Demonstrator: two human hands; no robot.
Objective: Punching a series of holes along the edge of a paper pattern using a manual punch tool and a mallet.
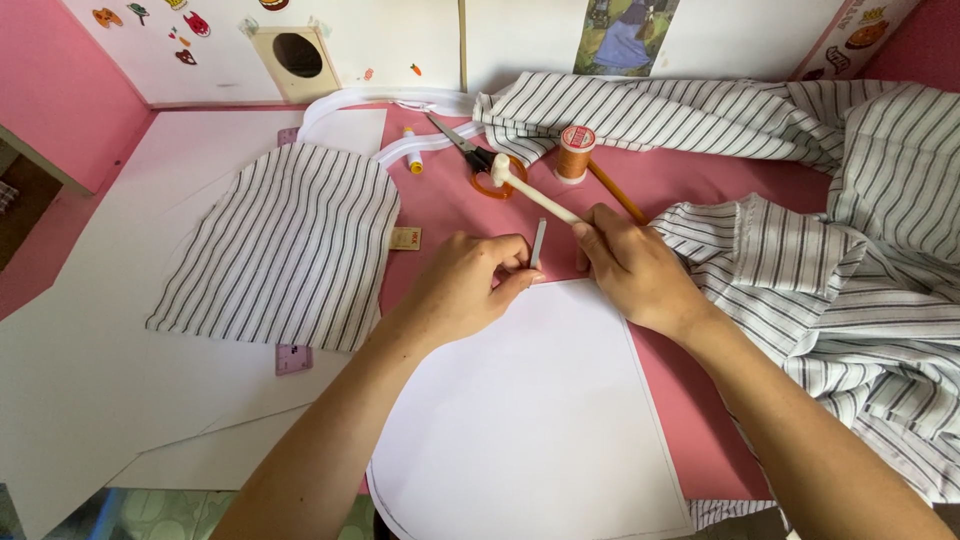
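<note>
Pink tabletop (680,180) fills the head view, scattered with sewing things. At the far edge lies a heap of white cloth with dark stripes (800,200), running down the right side close to the right forearm. A cut striped piece (285,250) lies flat on the left, over large white paper sheets (90,330) and a pink ruler (293,358). Near the back sit an orange thread spool (574,152), orange-handled scissors (480,160), a white curved band (390,105) and a yellow pencil (615,190); nothing blocks the hands.

Between the hands stands a small, thin white strip (539,243), narrow and upright, just above the top edge of a white paper pattern piece (530,420) with a rounded lower corner. The left hand (465,285) has its fingers curled together, thumb and forefinger pinched at the strip's lower end. The right hand (630,265) is closed around a white stick-like tool (530,190) with a knobbed tip that slants away toward the scissors; its knuckles rest just beside the strip.
</note>
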